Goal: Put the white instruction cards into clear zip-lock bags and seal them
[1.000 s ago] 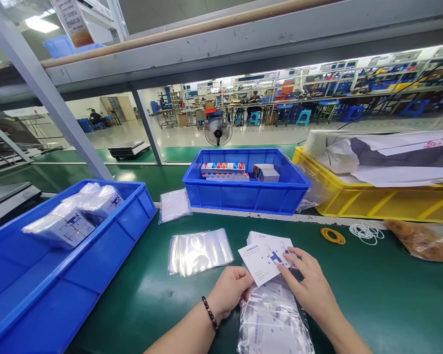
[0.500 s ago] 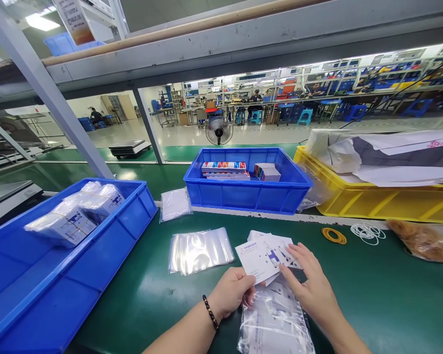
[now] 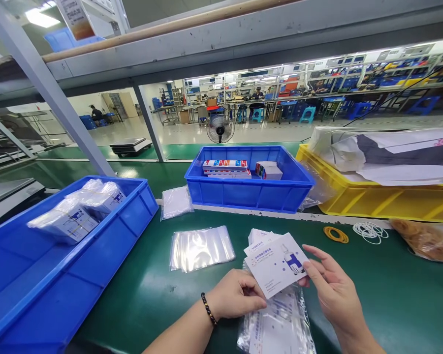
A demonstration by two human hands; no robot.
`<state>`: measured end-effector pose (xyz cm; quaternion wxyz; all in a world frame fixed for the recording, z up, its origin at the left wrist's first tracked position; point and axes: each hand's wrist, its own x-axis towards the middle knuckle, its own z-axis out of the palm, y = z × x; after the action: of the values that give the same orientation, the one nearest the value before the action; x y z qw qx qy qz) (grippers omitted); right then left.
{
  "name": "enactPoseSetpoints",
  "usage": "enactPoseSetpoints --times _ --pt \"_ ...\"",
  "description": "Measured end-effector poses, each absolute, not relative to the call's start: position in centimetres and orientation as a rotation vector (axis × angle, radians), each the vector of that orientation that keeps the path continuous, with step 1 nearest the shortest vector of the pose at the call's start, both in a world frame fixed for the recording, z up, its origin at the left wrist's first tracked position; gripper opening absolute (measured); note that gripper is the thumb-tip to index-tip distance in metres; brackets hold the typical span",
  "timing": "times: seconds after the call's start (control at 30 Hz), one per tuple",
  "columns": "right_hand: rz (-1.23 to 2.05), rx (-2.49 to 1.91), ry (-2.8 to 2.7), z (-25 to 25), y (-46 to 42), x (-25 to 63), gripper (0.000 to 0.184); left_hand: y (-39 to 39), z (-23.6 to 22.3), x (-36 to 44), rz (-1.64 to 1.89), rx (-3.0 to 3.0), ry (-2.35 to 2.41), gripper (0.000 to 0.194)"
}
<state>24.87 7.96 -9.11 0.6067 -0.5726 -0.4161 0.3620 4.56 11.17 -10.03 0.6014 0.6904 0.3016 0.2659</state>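
White card (image 3: 278, 265): lay tilted at lower centre of the frame, its blue-and-white print facing up.
Right hand (image 3: 328, 282): pinched the card's right edge between thumb and fingers.
Left hand (image 3: 239, 295): was loosely curled at the card's lower-left edge; whether it gripped could not be told.
Loose cards (image 3: 259, 237): sat fanned just behind.
Bagged cards (image 3: 275, 332): lay in clear plastic at bottom centre.
Clear bags (image 3: 203, 250): overlapped flat, left of the cards.
Left blue bin (image 3: 107, 250): held banded packs (image 3: 72, 221).
Middle blue bin (image 3: 247, 194): held printed boxes (image 3: 227, 169).
Yellow bin (image 3: 391, 199): held white sheets, right of frame.
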Motion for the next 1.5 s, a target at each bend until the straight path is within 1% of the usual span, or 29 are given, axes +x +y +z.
enactPoseSetpoints --times 0.17,0.27,0.37,0.43,0.5,0.6,0.67,0.77,0.83,0.9,0.97,1.03,1.13,1.33,1.43,1.5 --pt "0.773 -1.381 -0.992 -9.3 8.0 25.8 0.040 11.4 -9.7 4.4 0.710 1.567 0.679 0.022" --pt "0.788 -1.457 -1.158 -8.6 7.9 26.0 0.035 11.3 -9.4 4.4 0.732 1.557 0.728 0.022" --pt "0.945 -1.386 -1.567 -7.4 7.7 25.2 0.034 11.0 -9.5 4.7 0.771 1.514 0.728 0.023" --pt "1.094 -1.232 -1.848 -6.7 7.6 24.4 0.039 10.8 -9.5 4.9 0.821 1.470 0.721 0.026" --pt "1.221 -1.096 -2.005 -6.5 7.4 23.7 0.043 10.6 -9.5 5.1 0.874 1.436 0.722 0.028" --pt "1.306 -1.058 -2.029 -6.7 7.2 23.3 0.044 10.3 -9.4 5.3 0.903 1.367 0.734 0.032" --pt "1.308 -1.108 -1.972 -7.1 7.1 23.4 0.044 10.3 -9.4 5.5 0.849 1.232 0.731 0.035" --pt "1.308 -1.221 -1.804 -7.4 7.1 23.6 0.035 10.4 -9.6 5.6 0.752 1.026 0.751 0.049" --pt "1.313 -1.294 -1.657 -7.6 7.1 23.7 0.034 10.5 -9.8 5.7 0.755 1.003 0.800 0.046" --pt "1.295 -1.352 -1.553 -7.8 7.1 23.7 0.042 10.5 -9.9 5.8 0.775 1.025 0.855 0.043" --pt "1.283 -1.391 -1.511 -7.9 7.1 23.6 0.045 10.5 -9.8 5.8 0.792 1.048 0.897 0.040" --pt "1.307 -1.422 -1.490 -7.9 7.2 23.4 0.043 10.5 -9.7 5.8 0.808 1.069 0.926 0.036" --pt "1.327 -1.447 -1.519 -7.7 7.4 23.2 0.032 10.4 -9.5 5.8 0.810 1.126 0.961 0.031" --pt "1.032 -1.417 -1.733 -7.8 7.4 22.8 0.033 10.3 -9.7 6.0 0.814 1.206 0.942 0.025" --pt "0.925 -1.375 -1.814 -8.2 7.2 22.5 0.032 10.1 -9.9 6.1 0.796 1.245 0.918 0.022" --pt "0.875 -1.357 -1.867 -8.4 7.1 22.2 0.031 9.9 -10.0 6.1 0.796 1.285 0.898 0.023"
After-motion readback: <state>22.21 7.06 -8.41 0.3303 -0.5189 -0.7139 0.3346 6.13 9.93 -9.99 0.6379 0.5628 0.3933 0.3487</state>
